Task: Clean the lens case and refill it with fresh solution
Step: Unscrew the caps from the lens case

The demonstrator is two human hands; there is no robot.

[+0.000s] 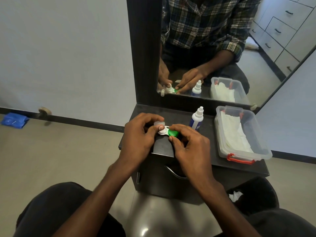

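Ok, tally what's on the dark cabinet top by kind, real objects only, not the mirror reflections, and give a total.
Lens case, held in both hands, with a green cap and a white cap: 1
Solution bottle, white with blue label: 1
Clear plastic box with red latches, holding white tissue: 1
Total: 3

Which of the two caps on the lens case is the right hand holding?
The green cap: the right hand pinches it. The white cap sits at the other end of the lens case, under the left hand.
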